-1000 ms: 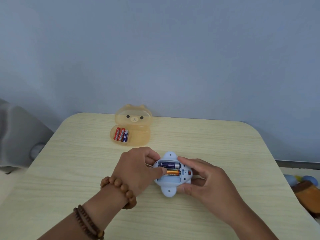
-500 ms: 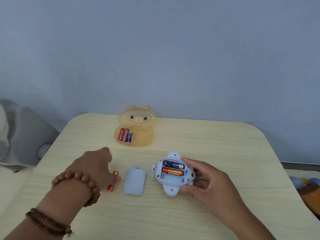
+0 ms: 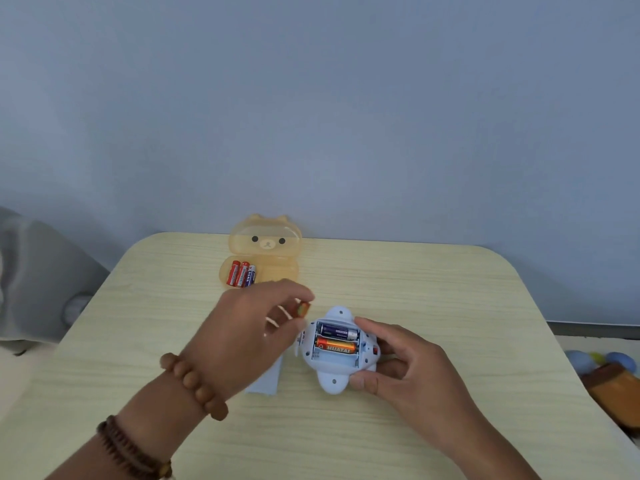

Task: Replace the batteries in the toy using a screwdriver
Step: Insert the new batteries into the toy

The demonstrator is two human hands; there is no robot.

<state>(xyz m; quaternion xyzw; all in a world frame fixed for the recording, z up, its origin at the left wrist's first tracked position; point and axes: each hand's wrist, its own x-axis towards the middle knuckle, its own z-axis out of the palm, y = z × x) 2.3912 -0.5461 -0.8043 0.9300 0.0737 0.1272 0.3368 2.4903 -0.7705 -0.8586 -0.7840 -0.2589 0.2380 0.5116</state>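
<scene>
Lifted off the desk (image 3: 433, 292), an orange battery (image 3: 303, 310) pinched in the left hand (image 3: 242, 337) nears the toy (image 3: 337, 351) gripped by the right hand (image 3: 408, 365); match polarity, seat it in the empty bottom slot.

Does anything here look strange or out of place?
Nothing looks damaged. The white plastic toy has its battery bay open, holding one purple and one orange battery with the third slot empty. Left hand holds an orange battery.

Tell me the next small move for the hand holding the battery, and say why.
Probably bring the left hand down and seat its orange battery in the empty nearest slot of the toy. The open compartment already holds a purple battery and an orange one, with one bay bare, and the right hand grips the toy on the table.
</scene>
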